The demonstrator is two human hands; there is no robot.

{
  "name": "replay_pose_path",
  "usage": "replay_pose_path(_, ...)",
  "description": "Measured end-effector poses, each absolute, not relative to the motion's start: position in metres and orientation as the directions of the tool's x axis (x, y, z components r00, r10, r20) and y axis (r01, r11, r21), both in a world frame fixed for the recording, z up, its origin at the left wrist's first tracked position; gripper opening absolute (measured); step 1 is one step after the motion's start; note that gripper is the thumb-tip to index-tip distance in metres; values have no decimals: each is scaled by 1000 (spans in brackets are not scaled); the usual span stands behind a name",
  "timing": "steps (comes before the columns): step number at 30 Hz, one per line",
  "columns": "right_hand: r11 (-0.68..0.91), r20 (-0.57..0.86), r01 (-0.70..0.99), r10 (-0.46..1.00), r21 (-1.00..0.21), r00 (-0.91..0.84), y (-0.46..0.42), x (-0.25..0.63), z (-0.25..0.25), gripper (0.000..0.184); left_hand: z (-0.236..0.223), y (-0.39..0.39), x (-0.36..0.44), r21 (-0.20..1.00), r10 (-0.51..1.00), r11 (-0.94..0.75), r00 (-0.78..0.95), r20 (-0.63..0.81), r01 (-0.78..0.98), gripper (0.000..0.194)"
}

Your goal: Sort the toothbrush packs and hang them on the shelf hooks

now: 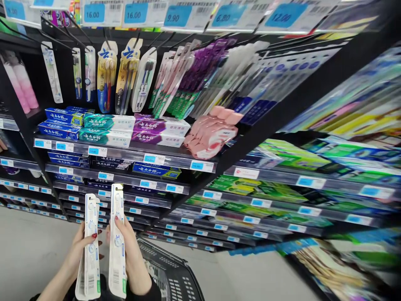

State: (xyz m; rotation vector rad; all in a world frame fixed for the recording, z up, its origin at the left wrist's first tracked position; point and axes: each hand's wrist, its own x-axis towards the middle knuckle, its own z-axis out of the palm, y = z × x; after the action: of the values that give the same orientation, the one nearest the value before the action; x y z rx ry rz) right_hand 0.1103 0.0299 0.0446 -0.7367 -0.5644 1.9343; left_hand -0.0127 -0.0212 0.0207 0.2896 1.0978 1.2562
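My left hand (79, 244) is closed around white toothbrush packs (92, 259); a second edge behind the front one suggests more than one. In my right hand (131, 246) is another upright white toothbrush pack (117, 263), the thumb pressed on its face. Both show their printed backs, with blue figures, a barcode and a green corner. The packs stand side by side with a narrow gap. Fingers behind them are partly hidden. Ahead, toothbrushes (106, 79) hang from hooks above toothpaste boxes (105, 136).
A dark shopping basket (180, 276) is below right of my hands. Pink packs (209, 133) sit on the shelf at the right end. A black upright (250, 142) divides this bay from blurred green boxes (288, 154). Price tags (134, 16) line the top edge.
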Motion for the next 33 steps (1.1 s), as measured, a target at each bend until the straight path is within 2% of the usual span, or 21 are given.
replay_pose_path(3, -296, -202, -431, 947, -852, -252, 25, 97, 34, 33, 23, -19, -8, 722, 883, 282, -124, -453, -632, 54)
replay_pose_path(6, -116, -82, -183, 979, -976, -186, 23, 84, 26, 33, 21, -18, -5, 718, 864, 280, -158, -478, -637, 51)
replay_pose_path(9, 66, 53, 77, 987, -995, -154, 24, 76, 23, 32, 14, -20, -4, 683, 861, 310, -109, -496, -661, 46)
replay_pose_path(12, 160, 129, 193, 978, -968, -164, 24, 74, 22, 27, 8, -22, -2, 645, 851, 323, -86, -519, -693, 45)
replay_pose_path(17, 159, 125, 221, 979, -962, -163, 23, 74, 18, 20, 11, -23, -2, 558, 872, 320, 8, -490, -766, 56)
replay_pose_path(21, 140, 85, 216, 965, -966, -247, 27, 75, 16, 21, 16, -22, -6, 626, 880, 302, -43, -474, -719, 69)
replay_pose_path(23, 145, 86, 203, 957, -968, -276, 28, 74, 14, 21, 18, -21, -8, 636, 882, 331, -10, -471, -697, 76)
replay_pose_path(27, 93, 70, 112, 978, -989, -197, 31, 71, 8, 18, 22, -18, -11, 622, 883, 355, 33, -468, -698, 80)
replay_pose_path(30, 36, 30, 57, 994, -998, -103, 32, 66, 4, 20, 23, -16, -9, 639, 891, 286, -48, -452, -714, 76)
replay_pose_path(33, 4, 4, 10, 998, -1000, -60, 29, 61, 3, 27, 21, -14, -5, 706, 900, 169, -185, -395, -687, 69)
